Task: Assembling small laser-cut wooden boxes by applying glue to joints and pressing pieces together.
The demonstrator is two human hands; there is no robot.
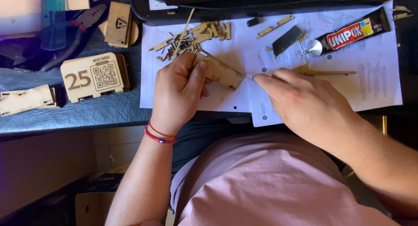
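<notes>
My left hand (178, 91) grips a flat, notched plywood piece (220, 70), held tilted above the white printed sheets (374, 78). My right hand (300, 99) pinches a thin, needle-like tool whose tip meets the right end of that piece. A red cord bracelet circles my left wrist. A black and red glue tube (350, 33) with a silver nozzle lies at the upper right of the paper. Just above my left hand is a heap of small wooden sticks and cut letters (191, 38).
An assembled wooden stand with a square code pattern (93, 76) and a flat notched panel (26, 100) rest on the dark desk at left. Pliers (76, 34), a blue ruler (53, 16), a black blade-like piece (286, 39) and a wooden strip (328, 72) lie around.
</notes>
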